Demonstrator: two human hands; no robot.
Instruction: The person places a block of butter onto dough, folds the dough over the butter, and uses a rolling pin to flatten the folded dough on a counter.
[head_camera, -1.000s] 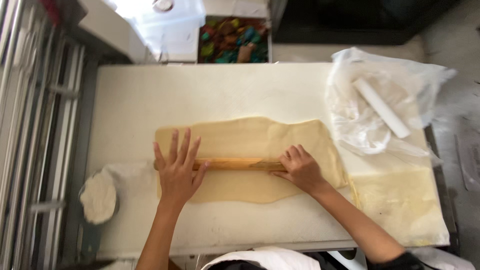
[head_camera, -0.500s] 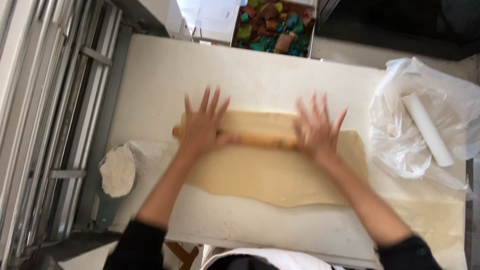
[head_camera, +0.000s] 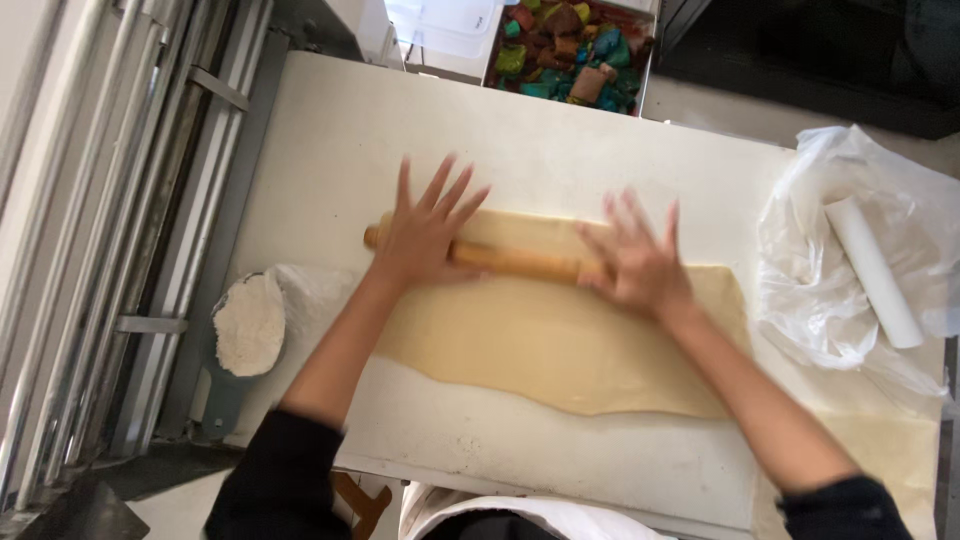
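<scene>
A thin sheet of pale dough (head_camera: 560, 345) lies spread on the white table (head_camera: 330, 150). A wooden rolling pin (head_camera: 515, 262) rests across its far part. My left hand (head_camera: 425, 232) presses flat on the pin's left portion, fingers spread. Flat on the pin's right end lies my right hand (head_camera: 640, 262), fingers spread too and slightly blurred. Both palms lie on top of the pin without wrapping around it.
A pile of white flour (head_camera: 250, 322) sits at the table's left edge. A crumpled clear plastic bag (head_camera: 840, 260) with a white roll (head_camera: 872, 270) lies at the right. A box of coloured lumps (head_camera: 570, 50) stands beyond the far edge. Metal rails (head_camera: 110, 230) run along the left.
Both hands have pushed the rolling pin away from me, from the middle of the dough sheet to its far part, fingers now stretched out over it.
</scene>
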